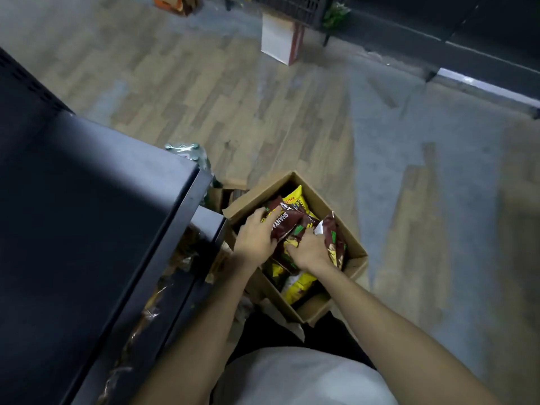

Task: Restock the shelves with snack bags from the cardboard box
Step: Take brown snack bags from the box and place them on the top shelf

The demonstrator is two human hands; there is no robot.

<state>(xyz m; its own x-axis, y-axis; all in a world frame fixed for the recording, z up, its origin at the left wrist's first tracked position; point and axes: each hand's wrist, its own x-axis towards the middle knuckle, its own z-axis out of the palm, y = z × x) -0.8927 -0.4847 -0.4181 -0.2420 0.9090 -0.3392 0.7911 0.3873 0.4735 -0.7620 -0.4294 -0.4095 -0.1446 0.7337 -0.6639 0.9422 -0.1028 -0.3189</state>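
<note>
Gathering is the step in hand: both hands are down inside the cardboard box (347,252), which stands open on the wooden floor (263,112) just beside the foot of the dark shelving unit (87,200). The left hand (255,236) lies on a brown snack bag (285,225) near the box's left wall, fingers curled over the bag's upper end, holding it. The right hand (309,249) is pushed in among the bags at the middle of the box, fingers bent round brown packaging; precisely which bag it grips cannot be told. A further brown bag (334,244) stands upright against the right wall, and yellow snack bags (301,283) show beneath and behind the brown ones. Judged from this, the box remains well stocked, so the greater part of the restocking appears outstanding. The lower shelf (175,270) beside the box carries some packaged goods, blurred and not identifiable as the same product. No bag is clear of the box at this moment. Farther off, a white carton (277,42) stands on the floor near other dark fixtures, and a wrapped pack of bottles (190,153) sits behind the shelving corner.
</note>
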